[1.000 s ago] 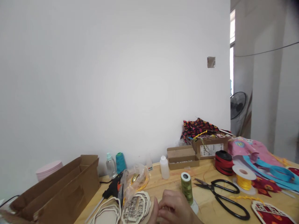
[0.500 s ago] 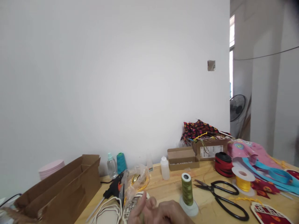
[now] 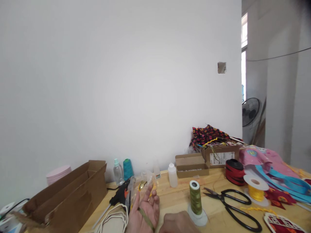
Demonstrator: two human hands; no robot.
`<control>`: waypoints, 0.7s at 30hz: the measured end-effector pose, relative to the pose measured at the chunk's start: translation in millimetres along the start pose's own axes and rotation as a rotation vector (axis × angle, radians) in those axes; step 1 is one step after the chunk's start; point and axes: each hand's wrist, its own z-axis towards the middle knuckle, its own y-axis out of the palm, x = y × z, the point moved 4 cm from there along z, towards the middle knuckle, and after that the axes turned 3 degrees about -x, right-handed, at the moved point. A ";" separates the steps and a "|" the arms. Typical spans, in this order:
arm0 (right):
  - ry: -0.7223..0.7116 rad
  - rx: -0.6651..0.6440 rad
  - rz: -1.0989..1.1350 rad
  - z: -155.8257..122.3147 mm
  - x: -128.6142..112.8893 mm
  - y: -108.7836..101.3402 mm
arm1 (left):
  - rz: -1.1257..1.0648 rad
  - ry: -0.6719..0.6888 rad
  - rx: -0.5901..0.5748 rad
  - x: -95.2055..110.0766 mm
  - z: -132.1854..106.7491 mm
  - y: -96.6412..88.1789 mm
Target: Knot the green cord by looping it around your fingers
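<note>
My left hand (image 3: 145, 212) is palm up at the bottom middle, fingers apart and slightly bent. A band of green thread (image 3: 145, 218) crosses its palm from the thumb side down to the wrist side. To its right, my right hand (image 3: 178, 223) shows its back, fingers curled closed; whatever is inside them is hidden. A cone of green thread (image 3: 195, 199) stands upright on the table just beyond my right hand. Black-handled scissors (image 3: 230, 204) lie open to the right of the cone. Pale frame-like loops (image 3: 113, 218) rest left of my left hand.
A long cardboard box (image 3: 68, 197) stands at left, near a black glue gun (image 3: 119, 195). Behind are a teal thread cone (image 3: 127, 169), a white bottle (image 3: 172, 175) and a small box (image 3: 191, 165). A yellow cord spool (image 3: 256, 189) and blue ribbon (image 3: 286, 181) occupy the right.
My left hand has turned palm up and opened out, showing the green thread across it. My right hand has drawn apart from it and lower. The view has shifted slightly left.
</note>
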 end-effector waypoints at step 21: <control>-0.070 0.284 0.135 -7.0 1.6 -18.8 | 0.252 -0.353 0.332 -27.6 -3.2 21.7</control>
